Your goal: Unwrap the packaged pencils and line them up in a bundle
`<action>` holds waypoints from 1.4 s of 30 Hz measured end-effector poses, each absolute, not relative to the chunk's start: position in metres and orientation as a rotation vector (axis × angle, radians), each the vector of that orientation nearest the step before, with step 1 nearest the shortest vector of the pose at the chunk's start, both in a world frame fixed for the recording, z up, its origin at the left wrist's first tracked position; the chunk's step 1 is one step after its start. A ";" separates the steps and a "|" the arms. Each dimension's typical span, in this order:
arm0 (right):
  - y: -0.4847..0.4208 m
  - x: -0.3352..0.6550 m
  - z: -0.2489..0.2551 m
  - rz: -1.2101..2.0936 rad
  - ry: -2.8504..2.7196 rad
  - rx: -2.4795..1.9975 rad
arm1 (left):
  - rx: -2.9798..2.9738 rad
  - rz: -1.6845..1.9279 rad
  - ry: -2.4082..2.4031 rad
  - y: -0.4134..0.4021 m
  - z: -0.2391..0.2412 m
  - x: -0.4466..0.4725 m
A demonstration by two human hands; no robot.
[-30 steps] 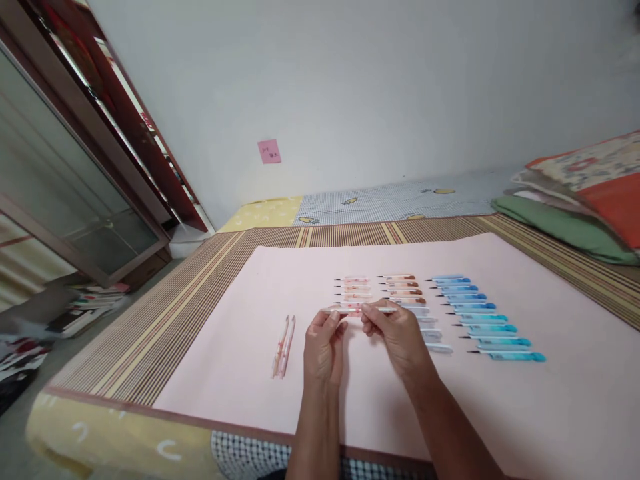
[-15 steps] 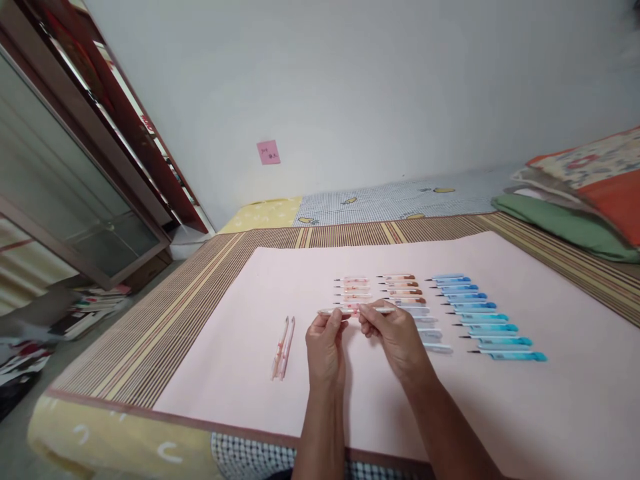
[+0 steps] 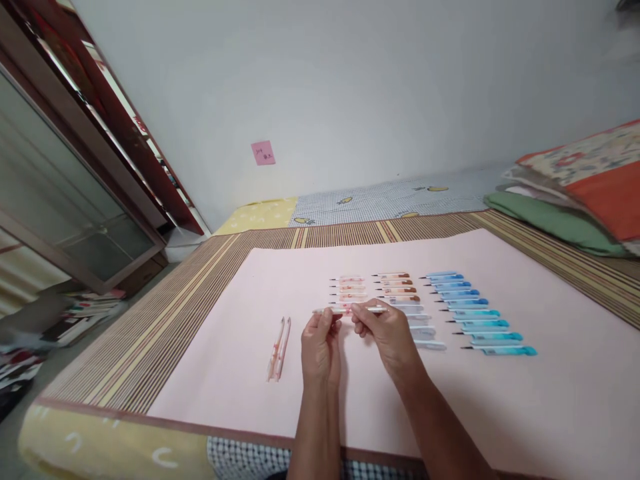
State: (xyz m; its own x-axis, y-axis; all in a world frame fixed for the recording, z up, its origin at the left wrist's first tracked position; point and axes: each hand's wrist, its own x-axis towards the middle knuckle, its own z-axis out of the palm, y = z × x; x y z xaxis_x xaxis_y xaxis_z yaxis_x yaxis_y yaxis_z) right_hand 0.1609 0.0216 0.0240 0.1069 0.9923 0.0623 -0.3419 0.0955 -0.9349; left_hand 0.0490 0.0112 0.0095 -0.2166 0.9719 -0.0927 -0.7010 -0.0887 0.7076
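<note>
Both hands pinch one thin pink-and-white pen held level above a pink sheet. My left hand grips its left part, and my right hand grips its right part, fingers closed. Just beyond the hands lie three columns of pens: pink ones, brown ones with pale ones below, and blue ones. Two pink pens lie apart to the left.
The pink sheet lies on a striped mat over a bed. Folded bedding and pillows sit at the right. A glass-door cabinet stands at the left, with stacked books on the floor. A pink note sticks to the wall.
Hands and pen stay in nearly the same pose; the view has drifted slightly, shifting everything a little leftward.
</note>
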 end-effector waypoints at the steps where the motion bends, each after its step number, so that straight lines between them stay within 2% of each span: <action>1: 0.021 0.161 0.024 1.239 -0.917 -0.939 | 0.500 1.663 0.772 0.011 0.010 0.048; 8: 0.020 0.164 0.024 1.456 -0.783 -0.831 | 0.635 1.679 0.746 0.007 0.017 0.047; 18: 0.022 0.171 0.019 1.645 -0.866 -0.580 | 0.178 1.678 0.618 0.016 0.007 0.037; 32: 0.023 0.173 0.011 1.820 -0.827 -0.426 | 0.311 1.683 0.574 0.012 0.010 0.036; 35: 0.021 0.176 0.013 1.840 -0.874 -0.466 | 0.342 1.679 0.590 0.011 0.013 0.032; 42: 0.016 0.170 0.021 1.615 -1.288 -0.889 | 0.660 1.519 0.822 0.009 0.011 0.021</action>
